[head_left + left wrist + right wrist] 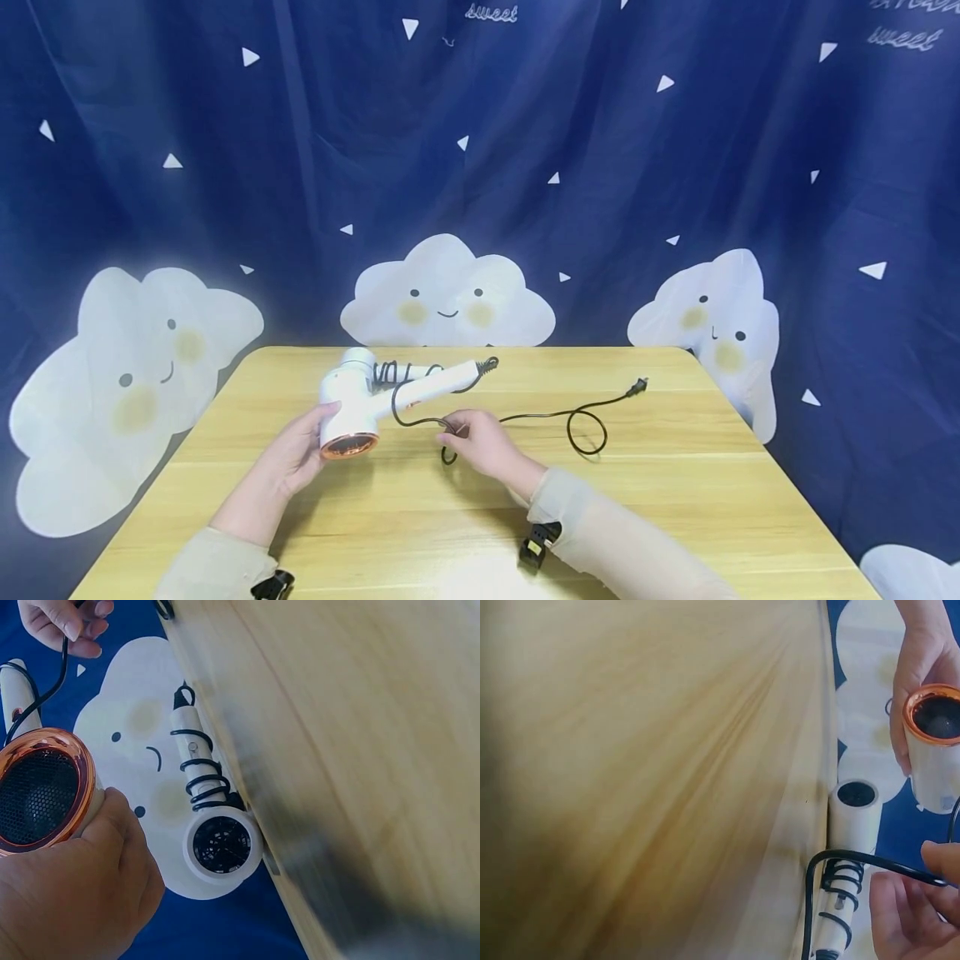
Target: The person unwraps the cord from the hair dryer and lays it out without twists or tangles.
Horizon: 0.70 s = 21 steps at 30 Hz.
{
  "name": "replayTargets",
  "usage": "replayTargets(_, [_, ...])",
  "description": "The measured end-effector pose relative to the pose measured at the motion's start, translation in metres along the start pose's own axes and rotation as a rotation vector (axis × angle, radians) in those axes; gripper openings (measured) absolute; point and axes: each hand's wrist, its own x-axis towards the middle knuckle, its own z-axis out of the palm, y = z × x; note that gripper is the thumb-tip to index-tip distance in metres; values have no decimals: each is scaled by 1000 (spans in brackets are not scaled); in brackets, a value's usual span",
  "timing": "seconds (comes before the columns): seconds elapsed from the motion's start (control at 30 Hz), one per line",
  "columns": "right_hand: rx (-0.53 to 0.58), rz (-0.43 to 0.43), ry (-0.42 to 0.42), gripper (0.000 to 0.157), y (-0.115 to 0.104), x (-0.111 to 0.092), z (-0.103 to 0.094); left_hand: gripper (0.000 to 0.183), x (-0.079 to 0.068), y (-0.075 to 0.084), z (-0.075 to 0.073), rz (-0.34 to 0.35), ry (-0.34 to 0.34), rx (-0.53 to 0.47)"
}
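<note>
My left hand (300, 446) grips the body of a white hair dryer (341, 410). Its copper-coloured rim (84, 761) and dark mesh face toward me, and the handle points right. A black cord (525, 416) leaves the handle's end and loops back around the handle. Between thumb and fingers, my right hand (483, 443) pinches that cord, with a short bend hanging below. Farther right, the cord makes one loop on the table and ends in a black plug (637, 387). Behind the held dryer, a second white hair dryer (855, 825) lies with black cord coiled around its handle.
The wooden table (675, 517) has rounded back corners. Right behind it hangs a dark blue curtain (600, 125) with white clouds and triangles. A black camera strap (540, 542) sits on the right sleeve.
</note>
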Motion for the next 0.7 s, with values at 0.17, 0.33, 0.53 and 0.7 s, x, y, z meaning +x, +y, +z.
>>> replayTargets(0.17, [11, 54, 24, 27, -1, -2, -1, 53, 0, -1, -1, 4, -4, 5])
replayTargets(0.33, [2, 58, 31, 24, -1, -2, -4, 55, -1, -1, -1, 2, 12, 1])
replayTargets(0.53, [6, 68, 63, 19, -4, -4, -5, 59, -1, 1, -1, 16, 11, 3])
replayTargets(0.7, [10, 58, 84, 16, -11, -8, -11, 60, -1, 1, -2, 20, 21, -3])
